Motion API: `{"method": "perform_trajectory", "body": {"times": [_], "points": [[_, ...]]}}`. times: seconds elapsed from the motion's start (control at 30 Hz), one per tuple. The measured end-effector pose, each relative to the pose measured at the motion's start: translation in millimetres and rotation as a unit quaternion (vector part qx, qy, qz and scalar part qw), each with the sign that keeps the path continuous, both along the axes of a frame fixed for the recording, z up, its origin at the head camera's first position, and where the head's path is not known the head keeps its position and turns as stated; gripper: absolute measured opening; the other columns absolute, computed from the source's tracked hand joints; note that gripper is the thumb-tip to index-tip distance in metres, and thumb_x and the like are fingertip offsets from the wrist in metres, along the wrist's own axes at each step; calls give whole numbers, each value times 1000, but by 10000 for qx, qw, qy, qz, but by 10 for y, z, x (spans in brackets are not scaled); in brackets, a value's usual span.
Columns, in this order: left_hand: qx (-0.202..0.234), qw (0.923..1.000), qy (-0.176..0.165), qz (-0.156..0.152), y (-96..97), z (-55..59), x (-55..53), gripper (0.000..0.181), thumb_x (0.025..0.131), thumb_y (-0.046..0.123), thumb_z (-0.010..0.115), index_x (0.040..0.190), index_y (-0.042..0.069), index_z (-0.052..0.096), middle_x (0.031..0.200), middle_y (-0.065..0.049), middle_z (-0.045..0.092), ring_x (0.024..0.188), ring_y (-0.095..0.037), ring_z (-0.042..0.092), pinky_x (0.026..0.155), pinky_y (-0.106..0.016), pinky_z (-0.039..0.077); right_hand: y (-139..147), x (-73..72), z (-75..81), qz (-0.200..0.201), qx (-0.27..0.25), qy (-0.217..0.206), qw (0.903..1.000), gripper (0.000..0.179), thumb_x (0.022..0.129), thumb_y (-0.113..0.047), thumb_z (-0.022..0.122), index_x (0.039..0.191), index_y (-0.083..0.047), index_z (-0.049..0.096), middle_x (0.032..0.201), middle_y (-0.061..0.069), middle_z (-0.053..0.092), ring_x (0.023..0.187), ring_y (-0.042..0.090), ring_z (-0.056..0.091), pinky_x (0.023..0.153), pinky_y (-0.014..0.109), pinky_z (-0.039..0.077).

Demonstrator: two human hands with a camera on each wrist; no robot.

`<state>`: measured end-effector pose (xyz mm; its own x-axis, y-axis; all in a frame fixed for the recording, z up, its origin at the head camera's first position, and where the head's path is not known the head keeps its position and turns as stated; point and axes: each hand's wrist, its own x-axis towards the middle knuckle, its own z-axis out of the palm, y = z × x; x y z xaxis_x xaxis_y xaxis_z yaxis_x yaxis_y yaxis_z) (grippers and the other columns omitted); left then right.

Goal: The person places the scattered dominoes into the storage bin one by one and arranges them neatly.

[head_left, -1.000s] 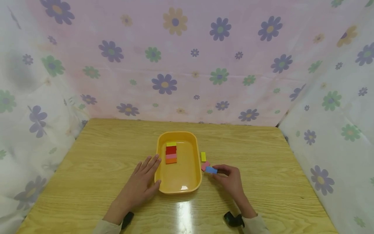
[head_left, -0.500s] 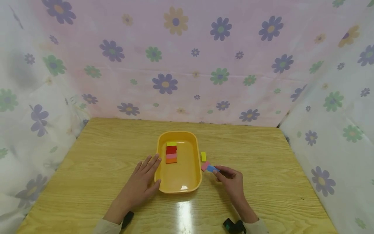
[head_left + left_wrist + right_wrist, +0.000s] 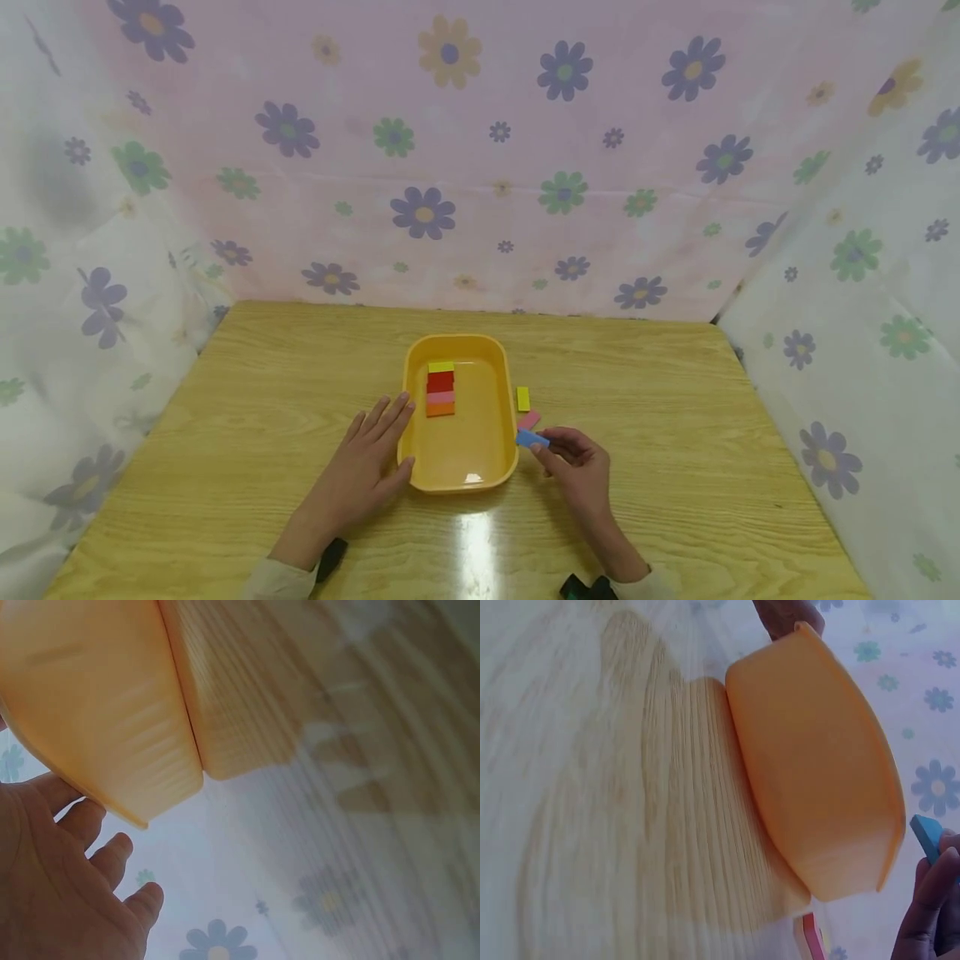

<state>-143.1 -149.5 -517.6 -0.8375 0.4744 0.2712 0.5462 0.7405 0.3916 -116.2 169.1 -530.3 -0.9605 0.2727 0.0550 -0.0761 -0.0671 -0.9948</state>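
A yellow plastic tray (image 3: 480, 450) stands on the table in the head view. Inside, along its left side, yellow (image 3: 441, 367), red (image 3: 440, 382), pink (image 3: 440, 397) and orange (image 3: 440, 410) blocks form a column. My left hand (image 3: 367, 462) rests at the tray's left rim, fingers spread; the left wrist view shows its fingertips (image 3: 94, 812) against the rim. Between thumb and fingers, my right hand (image 3: 583, 475) pinches a blue block (image 3: 532, 438) beside the right rim. In the right wrist view that blue block (image 3: 928, 836) is raised to rim height.
Just right of the tray lie a yellow block (image 3: 523, 399) and a pink block (image 3: 529, 419), the pink one partly behind the blue block. Flowered cloth (image 3: 480, 167) hangs behind and at both sides of the wooden table (image 3: 637, 375).
The blue block shifted slightly right over the pink block, then came left to the tray's right rim, turning in my right fingers. My left hand stayed on the tray.
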Motion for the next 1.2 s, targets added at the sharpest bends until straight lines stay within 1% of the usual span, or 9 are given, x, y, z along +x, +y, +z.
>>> {"method": "perform_trajectory", "body": {"times": [0.07, 0.23, 0.43, 0.63, 0.77, 0.9, 1.03, 1.13, 1.2], "points": [[-10, 10000, 38, 4, -1, 4, 0, 69, 100, 33, 60, 159, 8, 35, 167, -8, 29, 152, -40, 28, 118, -66, 23, -56, 8, 16, -50, -133, 159, 9998, 23, 82, 11, 76, 103, 16, 66, 88, 0, 75, 72, 9, 70, 52, 20, 53], [-66, 9998, -165, 25, 4, 23, 0, 70, 100, 34, 60, 160, 9, 33, 168, -6, 26, 154, -36, 24, 121, -64, 20, -169, 11, 96, -120, -415, 689, 9967, 27, 84, 13, 73, 109, 18, 64, 95, 1, 76, 78, 9, 72, 54, 20, 55], [-59, 9998, -185, 18, 7, 14, -6, 70, 101, 34, 59, 160, 9, 33, 169, -6, 25, 155, -36, 22, 121, -65, 20, -281, -32, 163, 111, -496, 1270, 9906, 29, 86, 12, 72, 114, 19, 64, 103, 12, 78, 83, 11, 74, 55, 20, 57], [-49, 9999, -88, 19, 5, 3, -7, 68, 101, 33, 59, 159, 8, 35, 168, -7, 26, 154, -38, 24, 119, -66, 22, -472, -77, 219, 294, -563, 1090, 9920, 29, 86, 11, 72, 114, 16, 66, 98, 0, 78, 80, 10, 74, 57, 20, 58], [-45, 10000, -69, 16, 9, 8, -9, 68, 101, 33, 59, 159, 8, 35, 168, -7, 26, 154, -38, 24, 120, -66, 22, -603, -97, 255, 388, -559, 995, 9927, 29, 86, 10, 73, 114, 11, 69, 97, 0, 79, 79, 9, 74, 58, 21, 59], [-55, 10000, -19, 14, 14, 7, -11, 67, 101, 33, 58, 158, 7, 36, 168, -7, 27, 153, -38, 25, 119, -66, 22, -713, -120, 305, 459, -531, 977, 9927, 30, 85, 10, 74, 115, 11, 69, 98, 5, 78, 79, 10, 74, 58, 22, 60], [-56, 10000, 13, 43, 16, 7, -8, 67, 100, 32, 60, 157, 7, 38, 167, -8, 29, 153, -39, 27, 119, -66, 23, -813, -177, 342, 498, -496, 1001, 9925, 31, 85, 9, 75, 115, 9, 70, 100, 19, 77, 79, 11, 74, 58, 24, 60], [-81, 9999, -62, 58, 12, 13, -8, 67, 99, 32, 61, 158, 7, 38, 168, -7, 28, 153, -38, 26, 120, -65, 22, -892, -242, 355, 562, -452, 963, 9927, 31, 85, 8, 76, 115, 8, 70, 102, 27, 74, 78, 11, 74, 58, 26, 61], [-87, 9999, -124, 50, 11, 18, -12, 67, 100, 32, 60, 158, 7, 38, 168, -6, 27, 154, -37, 25, 120, -65, 21, -944, -288, 358, 635, -411, 883, 9932, 32, 86, 6, 76, 117, 6, 71, 103, 27, 74, 78, 11, 73, 59, 26, 61]]}}
